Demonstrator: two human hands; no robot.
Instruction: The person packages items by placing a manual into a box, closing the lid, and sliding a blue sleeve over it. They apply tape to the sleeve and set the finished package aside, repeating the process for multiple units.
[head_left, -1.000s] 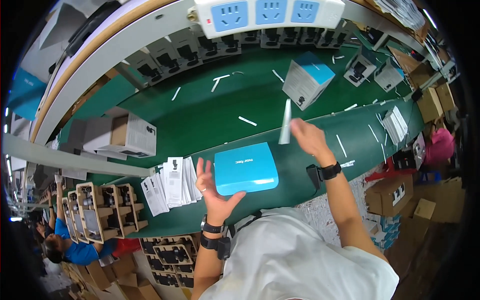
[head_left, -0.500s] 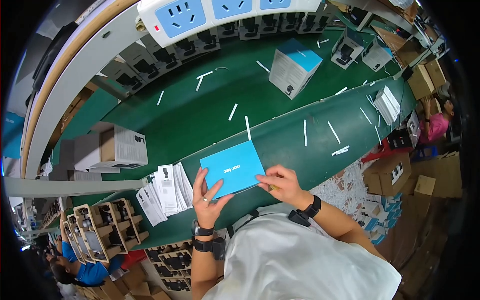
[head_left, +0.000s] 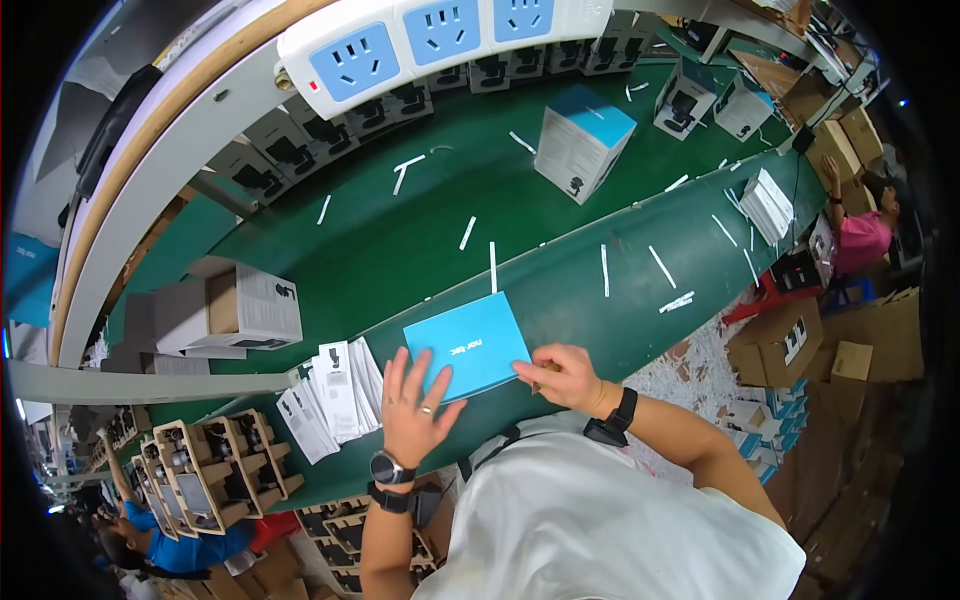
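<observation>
Item: blue box, lying flat at the near edge of the green desk.
Left hand: fingers spread, palm flat on the box's near left corner.
Right hand: fingers curled, pinching at the box's right edge.
Beside: leaflets, left of the box.
Handling advice: likely best to hold the box steady with the flat palm while the fingertips work the edge.

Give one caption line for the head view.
Both hands, left and right, press a flat blue box on the green bench.
</observation>
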